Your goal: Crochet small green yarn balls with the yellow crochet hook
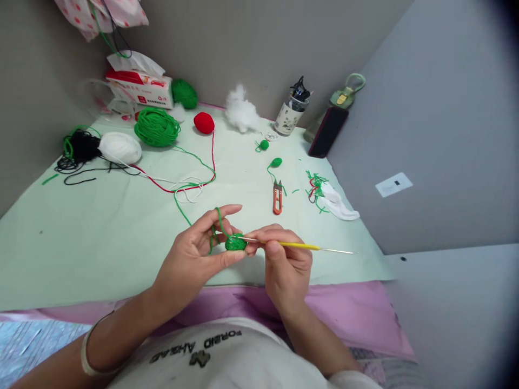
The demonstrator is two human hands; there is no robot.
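Between my two hands is a small green crochet piece (pixel 235 242), held over the front of the table. My left hand (pixel 203 243) pinches it from the left, with green yarn (pixel 220 221) looped over the raised index finger. Closed around the yellow handle of a crochet hook (pixel 300 246) is my right hand (pixel 286 254). The hook's metal tip reaches the top edge of the green piece, and its other thin metal end points right. From my left hand the yarn trails back toward a large green yarn ball (pixel 157 127).
Orange thread snips (pixel 277 199) lie beyond my hands, near small green crocheted pieces (pixel 276 162). Further back are a red yarn ball (pixel 204 123), white yarn (pixel 120 148), black yarn (pixel 83 146), stuffing (pixel 241 111), a tissue pack (pixel 140 86), a pen jar (pixel 288 114) and a phone (pixel 328 132). Scraps (pixel 318 186) lie right.
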